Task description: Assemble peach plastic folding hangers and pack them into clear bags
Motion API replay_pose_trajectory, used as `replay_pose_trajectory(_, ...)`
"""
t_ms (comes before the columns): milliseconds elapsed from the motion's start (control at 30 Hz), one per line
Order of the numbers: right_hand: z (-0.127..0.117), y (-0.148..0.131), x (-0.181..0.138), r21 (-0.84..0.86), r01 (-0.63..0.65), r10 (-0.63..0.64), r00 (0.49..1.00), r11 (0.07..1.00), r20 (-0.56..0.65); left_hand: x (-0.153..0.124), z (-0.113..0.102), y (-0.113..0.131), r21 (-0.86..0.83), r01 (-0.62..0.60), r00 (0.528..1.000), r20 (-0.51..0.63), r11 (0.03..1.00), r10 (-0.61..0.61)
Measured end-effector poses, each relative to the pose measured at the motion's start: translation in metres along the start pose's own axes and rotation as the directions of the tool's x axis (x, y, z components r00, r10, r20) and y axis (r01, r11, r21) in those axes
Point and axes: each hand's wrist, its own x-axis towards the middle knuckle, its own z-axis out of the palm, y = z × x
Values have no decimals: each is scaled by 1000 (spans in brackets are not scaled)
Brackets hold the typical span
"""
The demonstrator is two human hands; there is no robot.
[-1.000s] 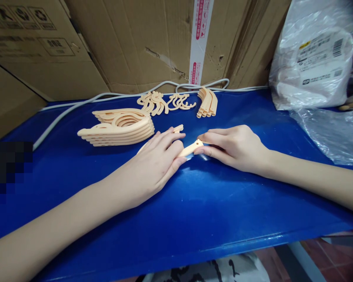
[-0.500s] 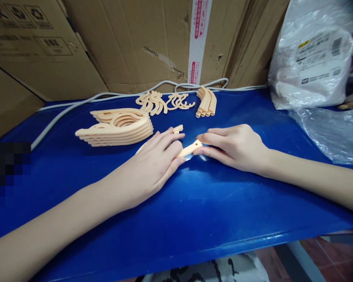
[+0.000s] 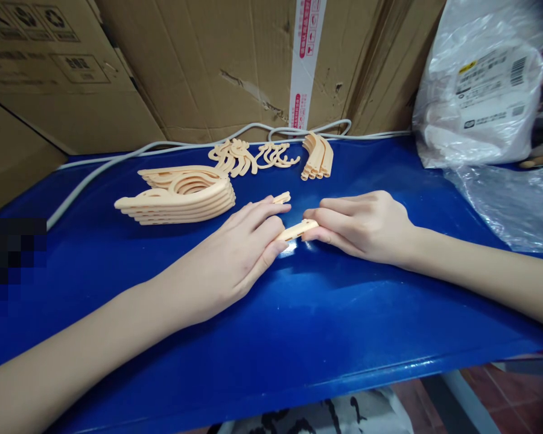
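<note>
Over the blue table, my left hand (image 3: 248,241) is closed around a cream plastic hanger part (image 3: 294,231), whose one end sticks out past the thumb. A second cream end (image 3: 282,198) shows beyond the fingers; my palm hides the middle. My right hand (image 3: 366,226) pinches the near tip of the part between thumb and fingers. Left of my hands lies a stack of cream hanger bodies (image 3: 181,202). Behind are several loose cream hooks (image 3: 238,158) and a small pile of curved cream hanger arms (image 3: 317,158).
Cardboard boxes (image 3: 235,66) stand along the back of the blue table (image 3: 298,337). A white cable (image 3: 163,144) runs in front of them. Plastic-wrapped goods with a label (image 3: 484,90) are at the back right. A printed white bag (image 3: 317,416) sits below the front edge.
The held part has shifted slightly right and turned, so its slotted side now faces me and the round hole shows less. Both hands keep their grip.
</note>
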Motion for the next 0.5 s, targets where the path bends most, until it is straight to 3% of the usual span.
replay_pose_trajectory(167, 1, -1, 0, 41, -15, 14, 1000, 999, 7, 0, -3, 4, -7, -12, 1000, -15, 1000, 12)
replay_pose_trajectory(500, 5, 1, 7, 281, -257, 209, 959, 924, 191, 0, 5, 0, 60, 53, 998, -22, 997, -51)
